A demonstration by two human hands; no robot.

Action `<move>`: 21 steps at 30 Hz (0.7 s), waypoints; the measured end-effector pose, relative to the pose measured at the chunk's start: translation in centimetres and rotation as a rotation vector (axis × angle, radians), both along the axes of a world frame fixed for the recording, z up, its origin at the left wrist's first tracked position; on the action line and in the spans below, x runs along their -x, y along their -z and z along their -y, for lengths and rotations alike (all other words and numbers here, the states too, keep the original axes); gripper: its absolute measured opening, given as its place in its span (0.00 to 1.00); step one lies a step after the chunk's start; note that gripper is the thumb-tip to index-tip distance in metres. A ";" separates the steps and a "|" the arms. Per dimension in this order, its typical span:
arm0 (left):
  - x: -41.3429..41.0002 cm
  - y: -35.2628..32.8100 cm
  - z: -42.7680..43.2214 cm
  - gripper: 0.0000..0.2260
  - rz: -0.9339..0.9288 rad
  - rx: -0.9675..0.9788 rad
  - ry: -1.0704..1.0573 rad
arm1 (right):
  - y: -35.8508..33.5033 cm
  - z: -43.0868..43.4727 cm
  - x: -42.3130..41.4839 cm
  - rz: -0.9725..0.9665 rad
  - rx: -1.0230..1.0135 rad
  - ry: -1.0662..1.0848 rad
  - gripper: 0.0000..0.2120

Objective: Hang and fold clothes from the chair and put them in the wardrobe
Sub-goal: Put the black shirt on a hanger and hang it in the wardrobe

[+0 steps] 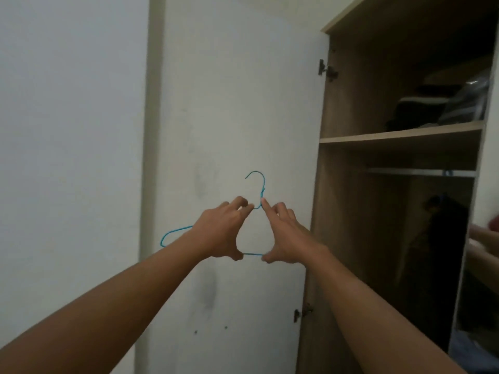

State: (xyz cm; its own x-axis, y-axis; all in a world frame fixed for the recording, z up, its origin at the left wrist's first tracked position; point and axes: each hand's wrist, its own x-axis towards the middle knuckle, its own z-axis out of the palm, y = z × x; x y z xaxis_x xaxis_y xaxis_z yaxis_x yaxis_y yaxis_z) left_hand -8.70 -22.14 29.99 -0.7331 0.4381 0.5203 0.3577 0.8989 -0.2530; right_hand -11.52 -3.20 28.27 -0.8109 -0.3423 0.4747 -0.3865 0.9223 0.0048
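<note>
At the far left stood a plain white wall, smooth and matte, meeting a pale upright strip at its edge. Next to it hung the open wardrobe door, flat and white, its surface marked by faint grey smudges and two small dark dots low down.

In front of that door a thin blue wire hanger was held up, its hook curling leftward at the top and its left shoulder bending in a rounded loop. The left hand gripped it with the thumb beneath the straight bottom bar and curled fingers on the sloping wire near the neck. The right hand mirrored this, thumb tip at the bottom bar, index finger stretched up against the twisted neck, the other fingers bent; the hanger's right shoulder was hidden behind it.

Two dark metal hinges joined the door to the wardrobe, built of light wood-grain board. A shelf carried folded clothes, dark and striped, beside something shiny and crinkled. Under the shelf ran a metal rail, and a dark garment hung in the shadow below it.
</note>
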 end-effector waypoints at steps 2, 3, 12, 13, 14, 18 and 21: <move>-2.4 0.5 3.1 0.53 0.008 -0.009 -0.060 | 0.4 3.2 -1.5 -0.031 -0.027 -0.056 0.63; -3.7 0.7 4.8 0.52 0.009 -0.011 -0.089 | 0.7 4.9 -2.2 -0.039 -0.037 -0.085 0.62; -17.6 2.6 21.0 0.51 -0.003 -0.060 -0.394 | 1.8 22.7 -10.9 -0.080 -0.067 -0.380 0.59; -19.5 2.9 22.9 0.51 0.000 -0.063 -0.427 | 2.1 24.8 -12.3 -0.081 -0.070 -0.409 0.59; -21.5 3.3 24.8 0.51 0.002 -0.065 -0.457 | 2.4 27.0 -13.9 -0.088 -0.071 -0.437 0.59; -30.1 5.0 32.3 0.51 0.015 -0.078 -0.544 | 4.5 35.3 -21.1 -0.076 -0.045 -0.532 0.58; -36.9 7.0 36.8 0.50 0.029 -0.076 -0.607 | 7.0 40.8 -26.7 -0.046 -0.035 -0.603 0.59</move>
State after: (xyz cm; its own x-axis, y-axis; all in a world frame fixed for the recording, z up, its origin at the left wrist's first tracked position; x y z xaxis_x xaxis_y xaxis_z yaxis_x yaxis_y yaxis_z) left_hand 28.15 -58.90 22.97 -0.8545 -0.0997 0.5097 -0.2180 0.9596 -0.1779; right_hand 15.20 -43.96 21.29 -0.4475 -0.7513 0.4850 -0.8400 0.5393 0.0604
